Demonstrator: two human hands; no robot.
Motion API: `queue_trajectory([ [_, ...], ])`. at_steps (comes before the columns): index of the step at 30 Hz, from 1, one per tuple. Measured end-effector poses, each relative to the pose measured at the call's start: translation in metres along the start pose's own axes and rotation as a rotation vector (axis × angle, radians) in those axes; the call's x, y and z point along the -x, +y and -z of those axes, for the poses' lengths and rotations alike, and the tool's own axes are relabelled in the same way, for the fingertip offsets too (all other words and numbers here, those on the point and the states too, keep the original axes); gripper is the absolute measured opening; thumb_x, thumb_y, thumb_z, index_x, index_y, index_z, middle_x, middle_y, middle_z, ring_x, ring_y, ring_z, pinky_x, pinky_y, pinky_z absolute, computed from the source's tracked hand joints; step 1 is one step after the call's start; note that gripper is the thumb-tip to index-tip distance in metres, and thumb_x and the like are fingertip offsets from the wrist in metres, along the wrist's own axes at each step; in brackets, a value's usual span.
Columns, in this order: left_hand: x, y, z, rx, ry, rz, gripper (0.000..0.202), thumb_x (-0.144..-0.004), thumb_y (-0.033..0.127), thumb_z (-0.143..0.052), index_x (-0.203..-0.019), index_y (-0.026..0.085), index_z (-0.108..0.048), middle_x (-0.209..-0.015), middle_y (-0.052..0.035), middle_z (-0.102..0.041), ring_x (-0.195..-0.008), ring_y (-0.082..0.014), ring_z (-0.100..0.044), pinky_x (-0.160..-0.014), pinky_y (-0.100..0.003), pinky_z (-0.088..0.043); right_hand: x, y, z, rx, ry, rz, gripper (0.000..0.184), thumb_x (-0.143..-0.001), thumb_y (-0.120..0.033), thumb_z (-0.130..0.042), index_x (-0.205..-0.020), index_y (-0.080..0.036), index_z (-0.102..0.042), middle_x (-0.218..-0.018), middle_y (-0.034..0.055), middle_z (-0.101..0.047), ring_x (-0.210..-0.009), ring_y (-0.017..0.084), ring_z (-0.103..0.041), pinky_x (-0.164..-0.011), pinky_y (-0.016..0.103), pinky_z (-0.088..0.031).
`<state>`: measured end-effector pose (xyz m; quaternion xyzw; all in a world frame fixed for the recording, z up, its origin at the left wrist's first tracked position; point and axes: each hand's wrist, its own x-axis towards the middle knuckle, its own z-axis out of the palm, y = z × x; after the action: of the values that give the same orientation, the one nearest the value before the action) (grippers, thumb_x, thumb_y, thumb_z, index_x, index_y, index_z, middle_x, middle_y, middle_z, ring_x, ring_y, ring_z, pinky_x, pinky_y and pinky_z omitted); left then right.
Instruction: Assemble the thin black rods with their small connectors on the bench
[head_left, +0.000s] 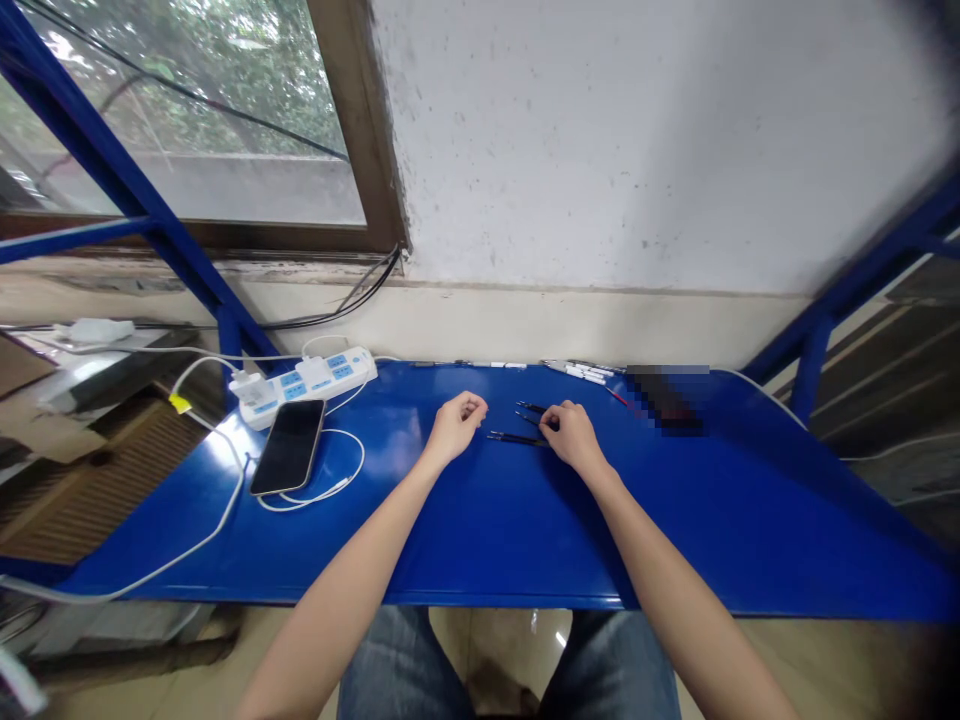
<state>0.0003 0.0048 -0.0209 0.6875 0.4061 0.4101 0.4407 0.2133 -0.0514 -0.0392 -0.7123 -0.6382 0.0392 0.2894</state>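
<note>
My left hand [457,425] hovers over the blue metal tabletop [495,590], its fingers curled together around nothing I can see. My right hand [574,437] rests just to the right, its fingertips at the ends of the slim black tweezers [529,418]. Another black tool like tweezers [517,438] lies between my hands, its far end running under my right hand. Whether my right hand grips anything is hidden by its fingers.
A white power strip [304,385] with plugs and a black smartphone [289,447] lie at the left, with white cables [315,497] nearby. Small white sticks [583,373] line the back edge. A blurred patch [664,398] covers something at the right. Blue frame posts flank the table.
</note>
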Motion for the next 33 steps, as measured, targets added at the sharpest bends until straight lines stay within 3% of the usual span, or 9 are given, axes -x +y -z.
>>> queue_trajectory([
  [3, -0.001, 0.003, -0.003, 0.203, 0.006, 0.085, 0.017, -0.071, 0.031, -0.065, -0.078, 0.016, -0.062, -0.066, 0.0003, -0.060, -0.061, -0.0120, -0.056, -0.058, -0.023, -0.044, -0.001, -0.007, 0.005, -0.116, -0.006, 0.009, 0.011, -0.074, -0.014, -0.058, -0.068, -0.020, -0.065, -0.074, 0.0056, -0.062, -0.073, 0.019, -0.053, -0.072, 0.032, -0.040],
  [7, -0.001, 0.006, -0.004, 0.357, 0.007, 0.149, 0.026, -0.064, 0.031, -0.072, -0.084, 0.015, -0.066, -0.075, -0.0033, -0.066, -0.069, -0.0139, -0.060, -0.064, -0.026, -0.047, -0.001, -0.018, 0.015, -0.525, -0.021, -0.053, 0.010, -0.076, -0.025, -0.055, -0.071, -0.020, -0.063, -0.071, 0.0020, -0.065, -0.068, 0.017, -0.058, -0.069, 0.030, -0.043],
  [12, 0.000, 0.010, -0.002, 0.444, 0.026, 0.209, 0.029, -0.065, 0.033, -0.074, -0.086, 0.015, -0.068, -0.078, -0.0050, -0.068, -0.067, -0.0127, -0.060, -0.061, -0.025, -0.045, -0.002, -0.029, 0.021, -1.037, -0.111, -0.204, 0.020, -0.069, -0.039, -0.067, -0.073, -0.019, -0.064, -0.066, 0.0005, -0.061, -0.062, 0.014, -0.055, -0.060, 0.027, -0.042],
  [16, 0.001, 0.014, -0.001, 0.453, 0.026, 0.204, 0.030, -0.067, 0.039, -0.073, -0.083, 0.014, -0.067, -0.074, -0.0035, -0.065, -0.062, -0.0108, -0.057, -0.056, -0.023, -0.042, -0.002, -0.031, 0.021, -1.298, -0.112, -0.301, 0.026, -0.063, -0.041, -0.075, -0.072, -0.018, -0.065, -0.062, -0.0014, -0.056, -0.058, 0.012, -0.050, -0.059, 0.028, -0.041],
  [21, 0.001, 0.016, -0.002, 0.456, 0.058, 0.202, 0.034, -0.068, 0.046, -0.072, -0.075, 0.014, -0.064, -0.063, -0.0005, -0.060, -0.056, -0.0098, -0.053, -0.055, -0.024, -0.041, -0.002, -0.032, 0.023, -1.456, -0.133, -0.344, 0.027, -0.060, -0.039, -0.079, -0.073, -0.018, -0.066, -0.063, -0.0011, -0.055, -0.061, 0.012, -0.050, -0.060, 0.028, -0.041],
  [27, 0.001, 0.013, -0.005, 0.531, 0.093, 0.204, 0.041, -0.071, 0.051, -0.071, -0.061, 0.015, -0.053, -0.046, 0.0056, -0.044, -0.041, -0.0064, -0.039, -0.042, -0.022, -0.031, -0.002, -0.032, 0.022, -1.482, -0.149, -0.352, 0.027, -0.061, -0.038, -0.080, -0.074, -0.018, -0.066, -0.063, -0.0010, -0.057, -0.062, 0.012, -0.051, -0.061, 0.028, -0.041],
  [33, 0.001, 0.014, -0.005, 0.585, 0.070, 0.188, 0.039, -0.067, 0.046, -0.076, -0.061, 0.014, -0.054, -0.050, 0.0038, -0.051, -0.045, -0.0072, -0.047, -0.047, -0.022, -0.039, -0.001, -0.034, 0.020, -1.489, -0.172, -0.372, 0.030, -0.060, -0.039, -0.080, -0.073, -0.017, -0.066, -0.063, -0.0008, -0.059, -0.060, 0.011, -0.053, -0.060, 0.027, -0.042],
])
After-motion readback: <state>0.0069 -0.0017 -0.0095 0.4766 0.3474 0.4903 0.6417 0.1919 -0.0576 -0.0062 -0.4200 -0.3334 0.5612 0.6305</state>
